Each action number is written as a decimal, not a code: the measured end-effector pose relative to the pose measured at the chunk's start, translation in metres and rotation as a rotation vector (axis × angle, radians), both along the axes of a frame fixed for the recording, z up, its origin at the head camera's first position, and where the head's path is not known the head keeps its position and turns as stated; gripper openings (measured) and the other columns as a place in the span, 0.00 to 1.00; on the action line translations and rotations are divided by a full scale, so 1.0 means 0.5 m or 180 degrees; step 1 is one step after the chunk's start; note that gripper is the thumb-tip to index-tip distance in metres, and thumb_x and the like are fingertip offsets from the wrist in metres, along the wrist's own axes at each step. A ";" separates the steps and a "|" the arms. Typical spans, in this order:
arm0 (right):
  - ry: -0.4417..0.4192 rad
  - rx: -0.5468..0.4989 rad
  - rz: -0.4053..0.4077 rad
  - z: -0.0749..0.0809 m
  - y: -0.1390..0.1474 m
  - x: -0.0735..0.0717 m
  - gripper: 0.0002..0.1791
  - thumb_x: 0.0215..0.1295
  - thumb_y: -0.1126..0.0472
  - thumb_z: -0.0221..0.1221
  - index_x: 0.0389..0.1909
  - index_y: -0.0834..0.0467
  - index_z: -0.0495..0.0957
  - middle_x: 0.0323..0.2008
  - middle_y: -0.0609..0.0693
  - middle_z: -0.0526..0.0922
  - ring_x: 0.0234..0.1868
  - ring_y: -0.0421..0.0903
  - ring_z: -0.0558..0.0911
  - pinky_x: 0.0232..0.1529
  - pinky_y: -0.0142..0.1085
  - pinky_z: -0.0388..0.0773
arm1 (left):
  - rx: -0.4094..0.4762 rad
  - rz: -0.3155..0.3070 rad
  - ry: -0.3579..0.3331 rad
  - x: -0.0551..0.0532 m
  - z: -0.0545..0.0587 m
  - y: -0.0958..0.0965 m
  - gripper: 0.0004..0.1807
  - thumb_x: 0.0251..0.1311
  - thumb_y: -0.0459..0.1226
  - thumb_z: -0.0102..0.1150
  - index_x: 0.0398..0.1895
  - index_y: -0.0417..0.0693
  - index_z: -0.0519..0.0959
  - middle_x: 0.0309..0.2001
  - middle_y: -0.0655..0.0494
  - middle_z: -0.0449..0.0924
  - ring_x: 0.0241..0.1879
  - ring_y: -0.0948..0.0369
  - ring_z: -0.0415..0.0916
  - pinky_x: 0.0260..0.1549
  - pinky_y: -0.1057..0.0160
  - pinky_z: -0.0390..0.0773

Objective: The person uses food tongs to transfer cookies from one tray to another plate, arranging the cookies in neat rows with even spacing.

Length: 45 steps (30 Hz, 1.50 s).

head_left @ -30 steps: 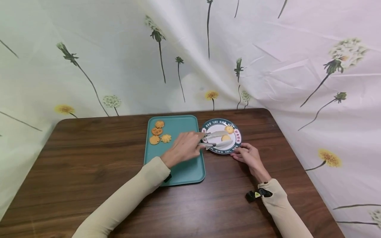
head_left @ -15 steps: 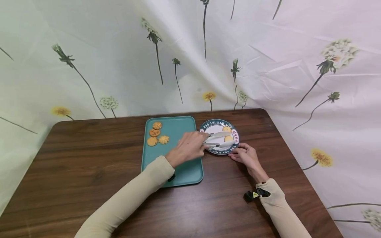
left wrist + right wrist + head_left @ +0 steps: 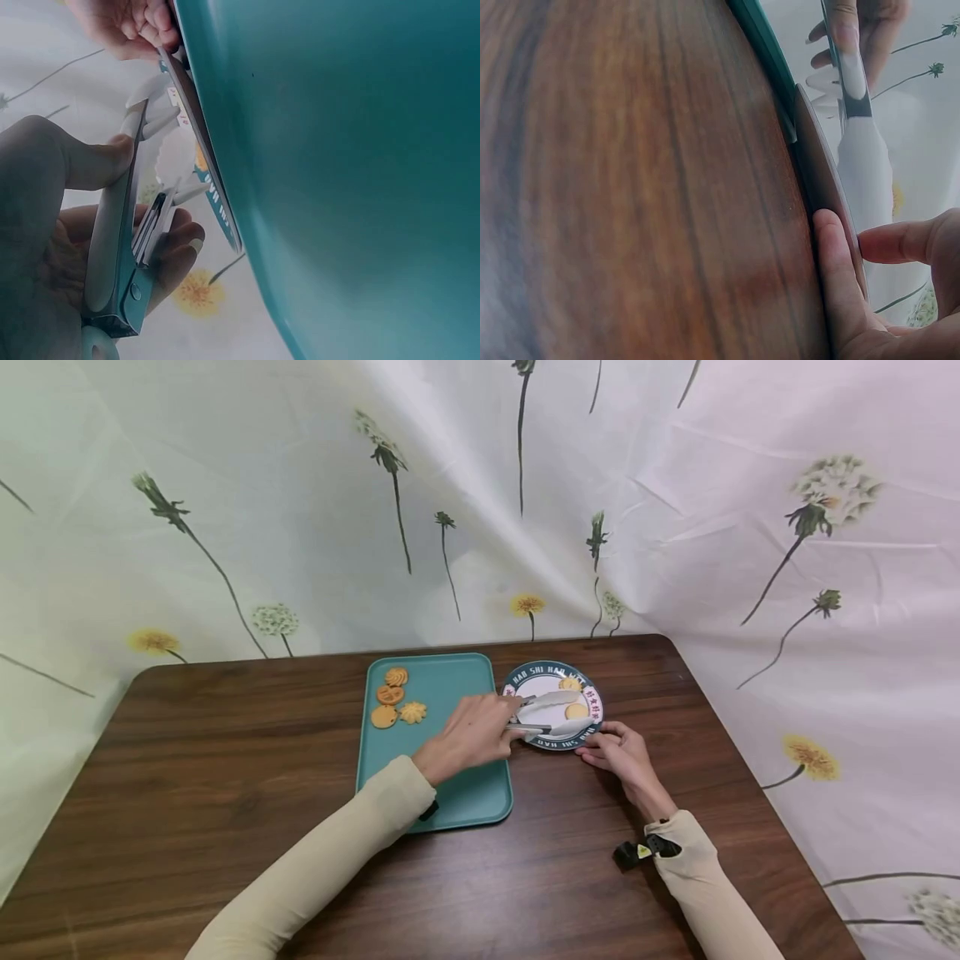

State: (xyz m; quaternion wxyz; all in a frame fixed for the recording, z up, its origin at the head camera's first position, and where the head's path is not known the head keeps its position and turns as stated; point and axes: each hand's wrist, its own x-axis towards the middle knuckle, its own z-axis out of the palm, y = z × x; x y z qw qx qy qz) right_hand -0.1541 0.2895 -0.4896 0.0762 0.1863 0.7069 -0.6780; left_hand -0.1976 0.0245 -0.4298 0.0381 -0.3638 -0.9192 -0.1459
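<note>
My left hand (image 3: 474, 735) grips a pair of tongs (image 3: 112, 225) with metal arms and white tips. The tips reach over the round plate (image 3: 543, 668), spread apart around a round cookie (image 3: 576, 712). A second cookie (image 3: 570, 683) lies behind it on the plate, partly covered by the upper tip. At the plate's near right rim, my right hand (image 3: 621, 755) pinches the edge, thumb above and a finger below, as the right wrist view shows. Under my left forearm lies a teal tray (image 3: 465, 802), with several cookies (image 3: 390, 695) grouped at its far left.
The brown wooden table (image 3: 225, 777) ends at a far edge just behind the tray and plate. A pale curtain (image 3: 300, 485) printed with dandelions hangs behind it and along the right side. The tray's right rim stands close to the plate.
The tong tips have shifted slightly over the plate and stay spread around the cookie. My right hand keeps its hold on the rim. The head view has turned slightly.
</note>
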 end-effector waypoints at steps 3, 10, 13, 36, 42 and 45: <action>-0.0005 0.0013 -0.0008 -0.003 0.000 0.001 0.22 0.73 0.68 0.55 0.64 0.70 0.65 0.33 0.46 0.89 0.33 0.38 0.90 0.40 0.30 0.86 | 0.0013 0.0016 -0.0016 0.006 0.000 -0.012 0.17 0.69 0.44 0.67 0.54 0.44 0.83 0.26 0.56 0.79 0.22 0.62 0.70 0.17 0.65 0.62; 0.0027 -0.0023 0.0030 -0.003 0.000 0.004 0.23 0.73 0.69 0.55 0.65 0.70 0.64 0.33 0.46 0.88 0.33 0.38 0.90 0.41 0.30 0.87 | 0.0092 0.0116 -0.0082 0.016 0.008 -0.056 0.27 0.70 0.44 0.66 0.69 0.44 0.78 0.46 0.49 0.90 0.24 0.62 0.70 0.16 0.68 0.62; 0.0033 -0.0006 0.0036 0.000 0.002 0.006 0.24 0.73 0.68 0.55 0.66 0.70 0.63 0.33 0.45 0.88 0.33 0.38 0.90 0.41 0.30 0.86 | 0.0071 0.0173 -0.0013 0.018 0.012 -0.078 0.27 0.71 0.45 0.64 0.69 0.44 0.77 0.50 0.49 0.90 0.25 0.62 0.71 0.16 0.69 0.61; -0.0015 0.0077 0.0025 -0.014 -0.001 0.005 0.27 0.74 0.66 0.55 0.69 0.70 0.61 0.35 0.46 0.87 0.34 0.36 0.90 0.42 0.29 0.86 | -0.0088 0.0650 0.0432 0.062 0.050 -0.293 0.26 0.66 0.42 0.69 0.66 0.47 0.80 0.47 0.46 0.89 0.32 0.55 0.83 0.16 0.61 0.72; -0.0032 0.0073 0.0033 -0.019 -0.002 0.005 0.25 0.75 0.66 0.55 0.68 0.69 0.62 0.34 0.45 0.87 0.34 0.37 0.90 0.42 0.30 0.86 | -0.0188 0.0778 0.0480 0.089 0.043 -0.338 0.27 0.66 0.42 0.69 0.67 0.48 0.80 0.41 0.44 0.89 0.30 0.53 0.82 0.12 0.64 0.63; -0.0029 0.0062 0.0008 -0.022 -0.002 0.007 0.25 0.75 0.66 0.55 0.68 0.69 0.63 0.34 0.46 0.86 0.33 0.36 0.90 0.41 0.30 0.86 | -0.0163 0.0822 0.0501 0.099 0.037 -0.352 0.25 0.66 0.42 0.69 0.65 0.45 0.81 0.43 0.43 0.90 0.32 0.51 0.83 0.12 0.63 0.65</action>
